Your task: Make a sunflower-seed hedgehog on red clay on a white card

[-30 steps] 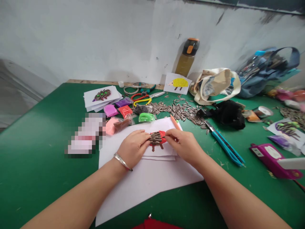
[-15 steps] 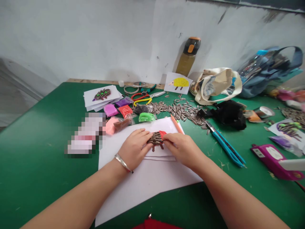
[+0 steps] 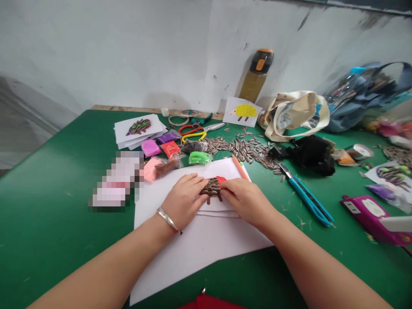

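A hedgehog picture made of overlapping sunflower seeds (image 3: 211,187) lies between my hands, with red clay (image 3: 220,179) at its right end and short brown legs below. It is on a small white card (image 3: 227,206), on top of large white paper (image 3: 183,257). My left hand (image 3: 184,198) rests flat on the card, fingers stretched out, its fingertips touching the left edge of the seeds. My right hand (image 3: 247,200) has its fingers pressed together at the red clay; whatever is between the fingertips is hidden.
Loose sunflower seeds (image 3: 244,148) spread behind the paper. Nearby lie clay packets (image 3: 199,158), an orange pencil (image 3: 240,166), scissors (image 3: 193,136) and a blue utility knife (image 3: 307,197). A yellow hedgehog drawing (image 3: 243,111), a bottle (image 3: 255,75) and a cloth bag (image 3: 270,126) are at the back.
The whole view has shifted very slightly. Both hands stay at the hedgehog picture in nearly the same pose.
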A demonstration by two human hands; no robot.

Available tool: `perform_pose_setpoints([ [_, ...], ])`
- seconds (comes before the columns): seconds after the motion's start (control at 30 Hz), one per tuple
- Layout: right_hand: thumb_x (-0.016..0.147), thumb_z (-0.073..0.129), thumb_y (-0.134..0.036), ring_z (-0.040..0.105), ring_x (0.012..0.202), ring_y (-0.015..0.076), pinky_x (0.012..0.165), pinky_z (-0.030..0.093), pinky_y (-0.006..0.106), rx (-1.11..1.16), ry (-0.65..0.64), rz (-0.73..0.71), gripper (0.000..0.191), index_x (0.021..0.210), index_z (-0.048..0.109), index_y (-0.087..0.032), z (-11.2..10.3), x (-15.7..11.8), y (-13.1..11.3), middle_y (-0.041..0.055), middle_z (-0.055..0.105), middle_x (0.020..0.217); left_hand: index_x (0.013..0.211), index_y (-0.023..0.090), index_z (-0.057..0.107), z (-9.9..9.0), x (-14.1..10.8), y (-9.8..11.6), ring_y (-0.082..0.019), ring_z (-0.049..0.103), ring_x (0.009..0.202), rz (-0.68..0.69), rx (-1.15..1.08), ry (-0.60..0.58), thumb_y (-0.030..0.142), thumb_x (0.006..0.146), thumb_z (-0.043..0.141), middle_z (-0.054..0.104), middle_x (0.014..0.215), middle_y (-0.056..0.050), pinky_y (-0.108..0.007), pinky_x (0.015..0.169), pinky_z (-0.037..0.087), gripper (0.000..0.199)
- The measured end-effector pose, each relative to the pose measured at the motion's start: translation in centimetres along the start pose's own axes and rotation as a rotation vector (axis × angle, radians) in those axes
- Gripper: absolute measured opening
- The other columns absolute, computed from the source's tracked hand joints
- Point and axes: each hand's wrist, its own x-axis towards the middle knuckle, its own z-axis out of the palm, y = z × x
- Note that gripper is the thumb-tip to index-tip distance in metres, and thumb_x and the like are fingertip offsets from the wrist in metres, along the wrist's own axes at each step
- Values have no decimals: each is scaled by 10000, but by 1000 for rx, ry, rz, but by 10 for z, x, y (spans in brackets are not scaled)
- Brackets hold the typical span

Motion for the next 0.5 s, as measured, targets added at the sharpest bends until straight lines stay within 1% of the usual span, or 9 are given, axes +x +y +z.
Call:
perform_pose_setpoints([
  [0.17,926,433,-205,579,808,168,711,376,270,-45,-18,-1,211,899,640,-179,1,0,-1,40,677,844,1131,145,582,1,-1,-1,-248,575,1078,-21,13,-12,213,886,508,663,1119,-90,-472,993,439,264],
  [0.3,919,432,-194,569,779,169,683,356,268,-92,-39,20,206,876,632,-171,0,2,-5,45,668,814,1138,143,583,3,-1,-1,-258,557,1104,-43,14,-47,200,887,507,663,1128,-88,-469,993,431,268],
  [0.5,924,422,-198,558,755,168,654,332,267,-153,-55,29,205,865,615,-158,0,2,-8,56,657,800,1130,179,593,2,-2,1,-261,542,1134,-86,50,-93,206,902,480,659,1158,-65,-474,991,417,256],
])
